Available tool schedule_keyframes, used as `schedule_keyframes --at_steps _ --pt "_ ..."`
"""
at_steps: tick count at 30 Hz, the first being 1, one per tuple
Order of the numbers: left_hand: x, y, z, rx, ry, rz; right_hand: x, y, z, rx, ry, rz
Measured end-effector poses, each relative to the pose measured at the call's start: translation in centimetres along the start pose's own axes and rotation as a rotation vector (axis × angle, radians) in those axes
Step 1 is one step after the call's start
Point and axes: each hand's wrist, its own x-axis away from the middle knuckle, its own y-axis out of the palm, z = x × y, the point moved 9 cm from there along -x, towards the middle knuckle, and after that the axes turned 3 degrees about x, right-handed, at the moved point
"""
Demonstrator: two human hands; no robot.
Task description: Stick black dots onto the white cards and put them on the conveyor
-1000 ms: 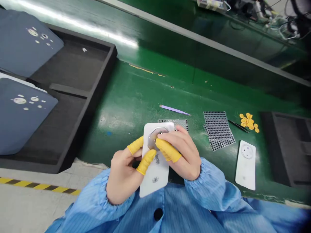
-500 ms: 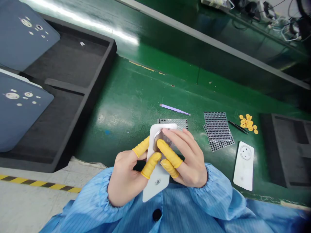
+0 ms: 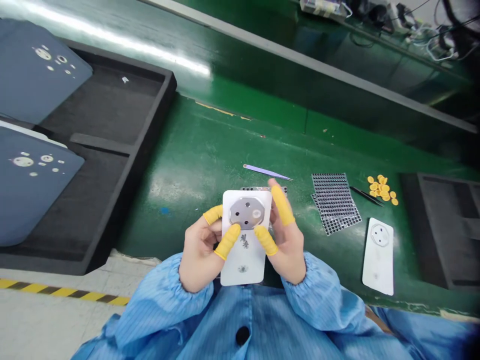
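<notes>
Both hands hold a white phone back cover (image 3: 251, 260) upright before my chest, its silvery octagonal camera plate with several dark holes facing me. My left hand (image 3: 204, 255) grips the left edge, thumb on the face below the plate and fingers behind. On the right edge, my right hand (image 3: 287, 245) has its thumb on the face and the index finger raised alongside; its other fingers are mostly hidden behind. Yellow finger cots cover the thumbs and index fingers. A sheet of small black dots (image 3: 283, 190) lies partly hidden behind the cover.
Purple tweezers (image 3: 266, 172) lie ahead on the green bench (image 3: 210, 150). To the right are dotted sheets (image 3: 333, 197), black tweezers (image 3: 365, 196), loose yellow finger cots (image 3: 380, 187), another white cover (image 3: 378, 270) and a black tray (image 3: 431, 230). A black foam tray (image 3: 150, 110) with blue-grey panels (image 3: 33, 190) stands left.
The cover has turned from slanted to facing me squarely. My right hand has moved off the camera plate to the right edge, its index finger now lifted.
</notes>
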Motion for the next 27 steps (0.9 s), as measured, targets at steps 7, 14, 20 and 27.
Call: schedule_keyframes --at_steps 7,14,20,27 --pt "-0.6 0.1 -0.5 -0.015 -0.049 0.068 0.2 2.0 1.6 -0.419 0.332 -0.006" --pt "-1.9 1.0 -2.4 -0.159 -0.024 0.073 1.8 0.9 5.6 -0.441 0.549 0.056" --pt "-2.1 2.3 -2.4 -0.284 0.04 0.038 2.9 -0.7 7.7 -0.358 0.686 0.092" --pt "-0.7 2.4 -0.1 -0.518 0.159 0.02 5.1 -3.6 8.3 -0.235 0.673 0.246"
